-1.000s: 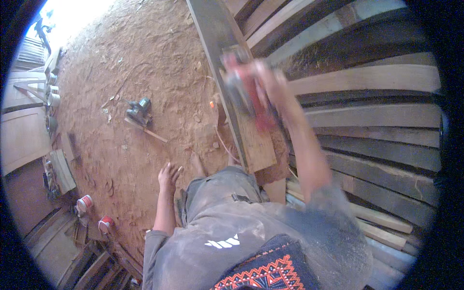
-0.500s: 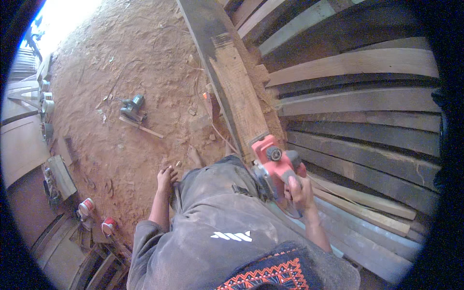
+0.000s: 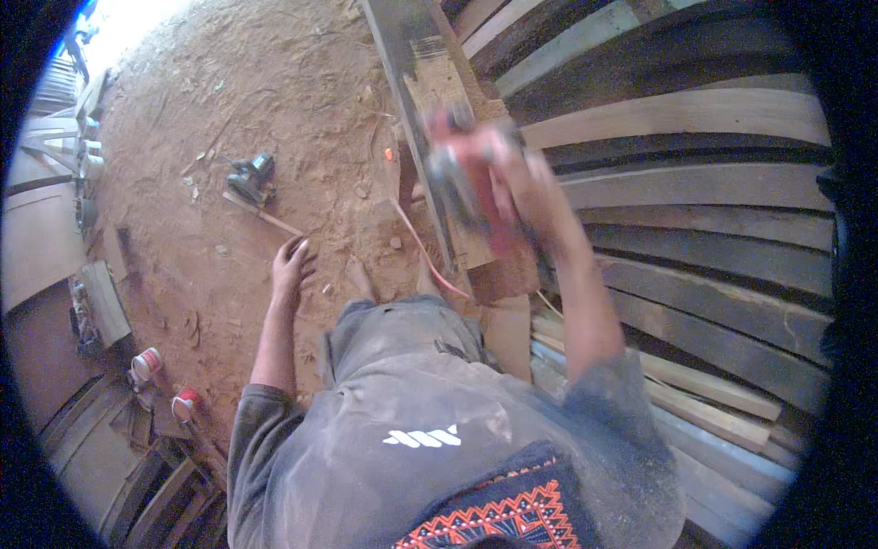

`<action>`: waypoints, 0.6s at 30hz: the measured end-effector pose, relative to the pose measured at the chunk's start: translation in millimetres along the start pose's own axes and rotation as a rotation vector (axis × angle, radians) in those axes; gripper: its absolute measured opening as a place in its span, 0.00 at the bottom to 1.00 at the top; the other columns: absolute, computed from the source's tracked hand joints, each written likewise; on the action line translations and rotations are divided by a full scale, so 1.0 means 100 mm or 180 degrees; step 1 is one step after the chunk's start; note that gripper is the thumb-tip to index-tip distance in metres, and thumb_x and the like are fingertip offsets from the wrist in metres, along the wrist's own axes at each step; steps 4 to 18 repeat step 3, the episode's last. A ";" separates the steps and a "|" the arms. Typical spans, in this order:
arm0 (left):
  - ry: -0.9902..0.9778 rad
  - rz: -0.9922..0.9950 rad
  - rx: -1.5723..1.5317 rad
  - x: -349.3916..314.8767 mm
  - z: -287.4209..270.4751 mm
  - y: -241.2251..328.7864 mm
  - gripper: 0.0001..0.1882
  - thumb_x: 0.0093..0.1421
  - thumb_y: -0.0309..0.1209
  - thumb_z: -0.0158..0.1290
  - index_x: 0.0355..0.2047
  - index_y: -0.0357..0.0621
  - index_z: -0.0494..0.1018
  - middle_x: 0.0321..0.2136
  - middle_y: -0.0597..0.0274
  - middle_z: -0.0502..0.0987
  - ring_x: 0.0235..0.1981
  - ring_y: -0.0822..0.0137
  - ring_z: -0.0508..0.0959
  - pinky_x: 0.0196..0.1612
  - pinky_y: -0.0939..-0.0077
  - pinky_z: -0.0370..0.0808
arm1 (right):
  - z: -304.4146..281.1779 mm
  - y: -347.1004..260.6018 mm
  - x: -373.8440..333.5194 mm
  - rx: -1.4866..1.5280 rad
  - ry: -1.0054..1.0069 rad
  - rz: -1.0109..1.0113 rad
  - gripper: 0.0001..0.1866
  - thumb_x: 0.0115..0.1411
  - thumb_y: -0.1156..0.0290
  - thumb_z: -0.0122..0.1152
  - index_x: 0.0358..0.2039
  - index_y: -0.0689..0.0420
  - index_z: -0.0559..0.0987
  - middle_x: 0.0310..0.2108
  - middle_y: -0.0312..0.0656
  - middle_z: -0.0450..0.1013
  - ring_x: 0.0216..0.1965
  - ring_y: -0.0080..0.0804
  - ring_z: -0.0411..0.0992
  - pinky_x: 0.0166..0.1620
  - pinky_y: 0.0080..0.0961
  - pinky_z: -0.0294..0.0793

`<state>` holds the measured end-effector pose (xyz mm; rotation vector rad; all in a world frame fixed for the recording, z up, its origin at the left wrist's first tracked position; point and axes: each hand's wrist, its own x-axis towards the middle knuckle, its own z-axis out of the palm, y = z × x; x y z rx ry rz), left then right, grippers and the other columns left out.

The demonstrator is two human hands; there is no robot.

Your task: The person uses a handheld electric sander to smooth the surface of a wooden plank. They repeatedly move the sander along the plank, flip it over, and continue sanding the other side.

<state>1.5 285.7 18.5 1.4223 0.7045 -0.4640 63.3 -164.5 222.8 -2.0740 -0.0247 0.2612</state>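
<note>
My right hand (image 3: 540,197) is closed round the handle of a red and black electric planer (image 3: 471,151), smeared by motion. The planer is over a long thick wooden plank (image 3: 444,87), whose near part shows bare tan wood and whose far part is dark and rough. Away from the plank, my left hand (image 3: 293,265) hangs at my left side with its fingers apart and nothing in it. The planer's underside is hidden, so its contact with the wood cannot be made out.
On the sandy floor at left lies a green power tool (image 3: 251,176) beside a thin wooden strip (image 3: 265,218). A pinkish cable (image 3: 416,240) runs by my feet. Stacked boards (image 3: 695,188) fill the right side. Small tubs (image 3: 146,363) stand at lower left.
My right hand has pushed the planer forward along the plank, away from my body. My left hand has swung a little forward and left.
</note>
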 end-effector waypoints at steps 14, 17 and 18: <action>0.0518 -0.0571 -0.0459 -0.08 -0.55 -0.40 0.26 0.66 0.38 0.60 0.60 0.37 0.70 0.52 0.55 0.77 0.42 0.60 0.83 0.37 0.69 0.80 | 0.19 0.06 -0.91 -0.2200 0.0492 -0.1646 0.41 0.62 0.73 0.63 0.73 0.43 0.56 0.57 0.51 0.76 0.49 0.48 0.79 0.73 0.56 0.51; 0.0518 -0.0571 -0.0459 -0.08 -0.55 -0.40 0.26 0.66 0.38 0.60 0.60 0.37 0.70 0.52 0.55 0.77 0.42 0.60 0.83 0.37 0.69 0.80 | 0.19 0.06 -0.91 -0.2200 0.0492 -0.1646 0.41 0.62 0.73 0.63 0.73 0.43 0.56 0.57 0.51 0.76 0.49 0.48 0.79 0.73 0.56 0.51; 0.0518 -0.0571 -0.0459 -0.08 -0.55 -0.40 0.26 0.66 0.38 0.60 0.60 0.37 0.70 0.52 0.55 0.77 0.42 0.60 0.83 0.37 0.69 0.80 | 0.19 0.06 -0.91 -0.2200 0.0492 -0.1646 0.41 0.62 0.73 0.63 0.73 0.43 0.56 0.57 0.51 0.76 0.49 0.48 0.79 0.73 0.56 0.51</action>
